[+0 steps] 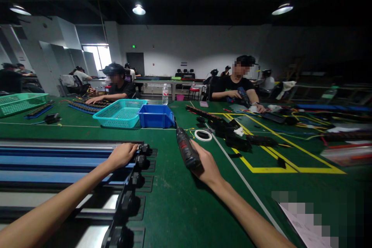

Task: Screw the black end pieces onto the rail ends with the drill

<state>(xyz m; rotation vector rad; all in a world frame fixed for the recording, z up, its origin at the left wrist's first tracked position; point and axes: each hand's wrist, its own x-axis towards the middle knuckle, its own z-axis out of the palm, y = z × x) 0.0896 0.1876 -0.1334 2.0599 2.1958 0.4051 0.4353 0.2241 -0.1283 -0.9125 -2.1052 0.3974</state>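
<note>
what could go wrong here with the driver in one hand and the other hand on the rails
1. The right hand grips the electric screwdriver with its tip raised off the table; a swing could perhaps knock the tape roll or blue bin ahead.
2. The left hand rests on the black end fittings of the long rails; fingers so close could be pinched or struck if the driver comes there.

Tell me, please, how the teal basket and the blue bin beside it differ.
The teal basket has open mesh walls; the blue bin has solid walls. The teal basket is wider and paler, the blue bin smaller and darker. Both sit side by side on the green table.
</note>
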